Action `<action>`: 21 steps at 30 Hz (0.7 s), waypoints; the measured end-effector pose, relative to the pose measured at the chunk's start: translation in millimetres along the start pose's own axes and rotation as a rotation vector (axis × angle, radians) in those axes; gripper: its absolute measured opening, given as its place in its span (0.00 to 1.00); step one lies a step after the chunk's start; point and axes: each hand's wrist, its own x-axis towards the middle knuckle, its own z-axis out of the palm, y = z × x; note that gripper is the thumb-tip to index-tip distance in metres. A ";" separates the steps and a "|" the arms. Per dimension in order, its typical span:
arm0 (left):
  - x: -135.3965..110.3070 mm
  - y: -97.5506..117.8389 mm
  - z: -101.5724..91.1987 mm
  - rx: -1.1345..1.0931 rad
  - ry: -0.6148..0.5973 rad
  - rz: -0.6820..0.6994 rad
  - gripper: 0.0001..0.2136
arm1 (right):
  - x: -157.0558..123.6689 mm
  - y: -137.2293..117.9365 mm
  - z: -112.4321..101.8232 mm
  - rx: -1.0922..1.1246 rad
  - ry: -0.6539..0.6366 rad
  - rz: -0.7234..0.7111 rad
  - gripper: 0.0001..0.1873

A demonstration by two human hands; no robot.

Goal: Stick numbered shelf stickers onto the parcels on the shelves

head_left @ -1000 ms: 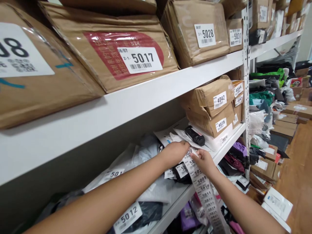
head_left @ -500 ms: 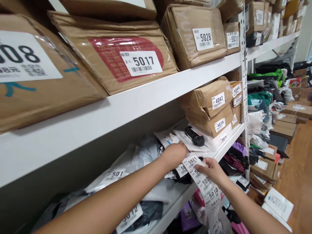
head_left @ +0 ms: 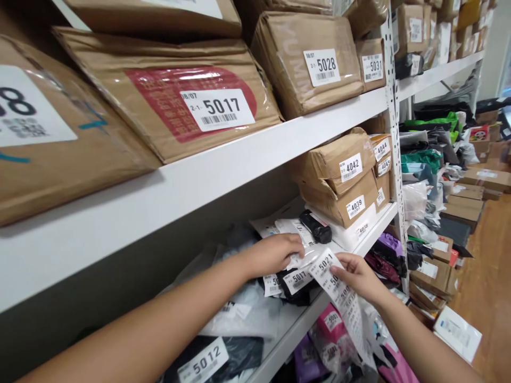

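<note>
My right hand [head_left: 357, 276] pinches a long strip of white number labels [head_left: 339, 292] between thumb and fingers. Its top label reads 5021, and the lower end hangs past the shelf edge. To the left, my left hand [head_left: 275, 254] has curled fingers at the edge of a clear plastic parcel [head_left: 313, 256], over a white label; the fingertips are partly hidden. Just below lies a black parcel [head_left: 297, 292] with a label reading 5017. A small black package [head_left: 316, 226] rests behind my left hand. Nearer me is a dark parcel [head_left: 243, 348] labelled 5012.
Above my arms runs a white shelf beam [head_left: 223, 159] with brown boxes on it, one a box [head_left: 155, 96] labelled 5017. Stacked boxes [head_left: 339, 194] stand at the lower shelf's far end, by a perforated post [head_left: 393, 127]. Parcels cover the wooden floor's [head_left: 489, 276] left side.
My left hand has shifted slightly left, away from the label strip, and its fingers show more. My right hand has moved slightly right with the strip. The 5017 label below is now uncovered.
</note>
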 end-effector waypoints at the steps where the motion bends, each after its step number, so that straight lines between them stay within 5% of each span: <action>1: 0.1 -2.1 -1.6 -0.049 -0.025 0.024 0.14 | 8.2 2.2 5.9 0.018 0.013 0.019 0.22; 8: 12.4 6.9 4.8 0.092 0.003 -0.299 0.13 | 48.4 34.5 28.6 -0.227 0.325 0.016 0.25; 12: 20.9 11.8 8.9 0.200 -0.030 -0.346 0.13 | 52.1 35.5 29.0 -0.368 0.436 -0.054 0.24; 18: 29.7 23.7 9.5 0.264 -0.078 -0.443 0.14 | 44.7 21.1 26.6 -0.168 0.235 0.120 0.28; 21: 33.2 29.7 13.2 0.293 -0.082 -0.429 0.13 | 39.0 17.5 24.9 -0.194 0.286 0.115 0.30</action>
